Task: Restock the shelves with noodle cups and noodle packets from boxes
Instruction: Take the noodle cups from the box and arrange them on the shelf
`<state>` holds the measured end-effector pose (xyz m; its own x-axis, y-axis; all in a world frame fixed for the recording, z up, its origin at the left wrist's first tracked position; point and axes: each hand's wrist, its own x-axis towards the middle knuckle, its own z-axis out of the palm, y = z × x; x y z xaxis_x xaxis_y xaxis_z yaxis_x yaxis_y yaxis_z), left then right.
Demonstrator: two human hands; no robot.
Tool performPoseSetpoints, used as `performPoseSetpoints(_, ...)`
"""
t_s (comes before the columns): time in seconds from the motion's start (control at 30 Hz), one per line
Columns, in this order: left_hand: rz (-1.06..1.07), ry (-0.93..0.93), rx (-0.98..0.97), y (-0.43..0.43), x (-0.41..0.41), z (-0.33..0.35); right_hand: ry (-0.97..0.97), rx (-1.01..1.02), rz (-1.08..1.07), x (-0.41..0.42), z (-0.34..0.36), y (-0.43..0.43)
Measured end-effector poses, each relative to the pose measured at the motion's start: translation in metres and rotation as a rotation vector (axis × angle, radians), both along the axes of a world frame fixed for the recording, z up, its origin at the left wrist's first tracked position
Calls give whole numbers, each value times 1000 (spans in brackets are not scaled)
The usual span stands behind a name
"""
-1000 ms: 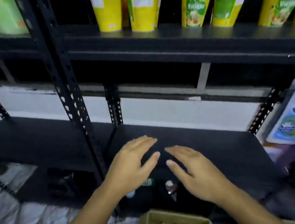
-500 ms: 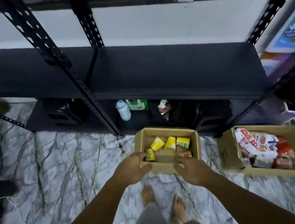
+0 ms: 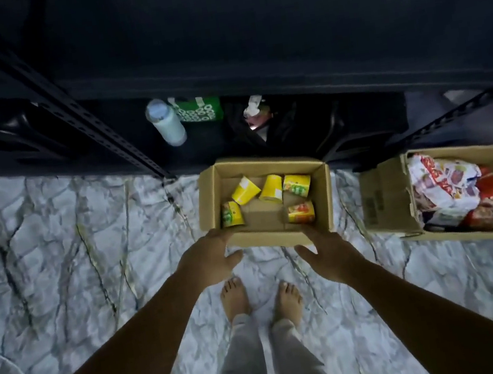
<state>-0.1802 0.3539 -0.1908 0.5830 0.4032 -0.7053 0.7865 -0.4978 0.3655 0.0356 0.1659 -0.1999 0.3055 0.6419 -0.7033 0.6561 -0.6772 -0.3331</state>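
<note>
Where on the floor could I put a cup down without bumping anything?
The marble floor left of the cup box is bare, and a narrow strip lies between it and the packet box. Under the shelf is crowded: a bottle, a green pack, dark bags.

I look down on a pale marble-patterned floor (image 3: 57,245) veined with dark lines. A black metal rack (image 3: 250,43) fills the top of my view, its perforated upright (image 3: 80,115) slanting to the floor. The light is dim. In the shadow beneath, a white bottle (image 3: 167,125) sits beside a green packet (image 3: 200,112).
</note>
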Motion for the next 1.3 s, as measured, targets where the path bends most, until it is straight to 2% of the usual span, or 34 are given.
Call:
performPoseSetpoints(0.17,-32,17,-4,37,22,-112,69,10,-122,8,-113,17)
performPoseSetpoints(0.43,-16,-41,25,72,60,-284,42,112,-227,33,-277,61)
performPoseSetpoints(0.57,-103,-51,34,78,75,-358,-3,166,-177,52,-351,83)
performPoseSetpoints(0.67,-235,14,59,81,80,-406,-74,207,-146,64,-392,99)
performPoseSetpoints(0.77,-308,76,125,78,86,-427,-108,258,-171,72,-423,113)
performPoseSetpoints(0.9,-386,104,249,75,91,-437,-155,261,-103,78,-450,129)
performPoseSetpoints(1.07,-452,-23,325,73,98,-434,-229,340,-99,74,-453,135)
performPoseSetpoints(1.17,-315,-169,303,76,99,-426,-249,384,-177,76,-443,128)
performPoseSetpoints(1.3,153,-235,195,83,88,-423,-169,379,-341,77,-431,117)
